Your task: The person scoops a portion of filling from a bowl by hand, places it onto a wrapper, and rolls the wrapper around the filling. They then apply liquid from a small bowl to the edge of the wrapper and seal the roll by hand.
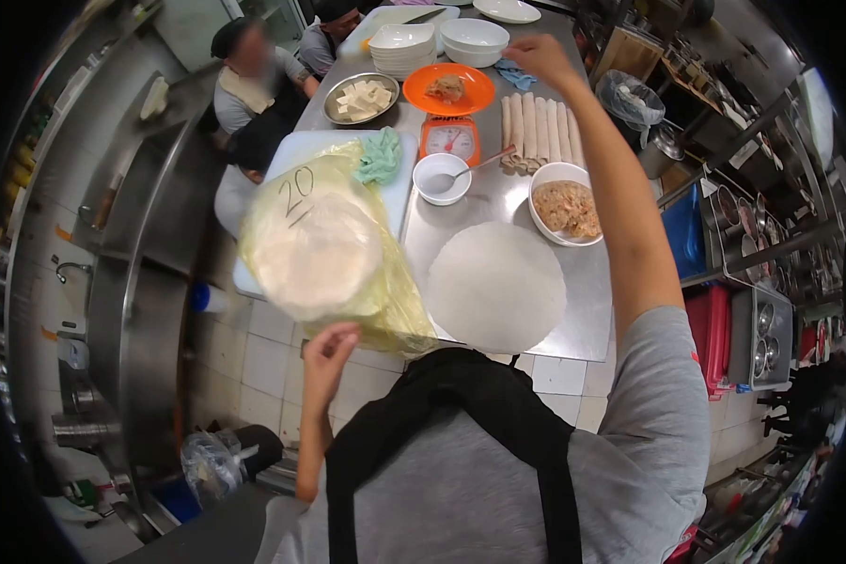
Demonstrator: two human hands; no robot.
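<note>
My left hand (pixel 333 346) is just below the yellow plastic bag (pixel 395 315), its fingers curled together and nothing visible in them. A stack of round white sheets (pixel 315 254) lies on the bag, which is marked 20. Directly before me is a single round sheet (pixel 496 287), flat on the steel table (pixel 587 329). My right hand (pixel 541 58) reaches far forward, fingers loosely apart, above the area beside a blue cloth (pixel 514 74) and the pale rolls (pixel 540 130). Near my right forearm stands a white bowl of minced filling (pixel 566 208).
A small white bowl (pixel 432 193) with a spoon, an orange scale (pixel 449 141), an orange plate (pixel 475 99) and a metal bowl of white cubes (pixel 362 101) stand on the worktop. Stacked white bowls (pixel 473 39) are beyond. Two people (pixel 249 85) are at the far left.
</note>
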